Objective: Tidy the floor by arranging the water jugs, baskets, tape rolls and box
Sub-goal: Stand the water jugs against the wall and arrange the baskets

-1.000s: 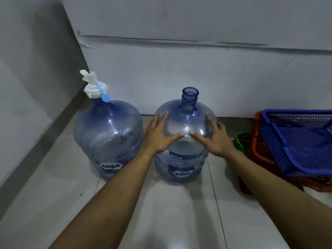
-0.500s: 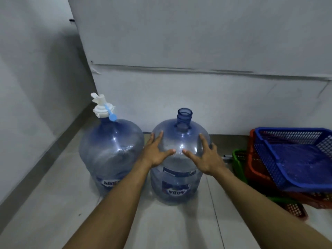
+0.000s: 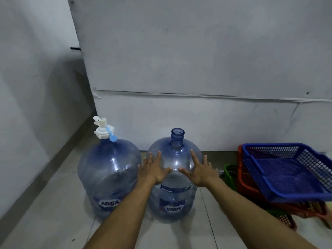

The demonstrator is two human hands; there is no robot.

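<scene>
The uncapped jug (image 3: pixel 172 178) stands upright on the tiled floor (image 3: pixel 53 212), just beside the capped jug (image 3: pixel 109 177). Both arms are extended. The left hand (image 3: pixel 154 170) and right hand (image 3: pixel 199 172) lie flat on its shoulder, fingers straight and spread. The stacked baskets (image 3: pixel 287 173) sit to its right.

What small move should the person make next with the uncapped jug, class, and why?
Probably a short push forward: both the left hand and right hand press flat against the uncapped jug, which stands upright beside the capped jug, with floor seemingly left between it and the wall.
</scene>
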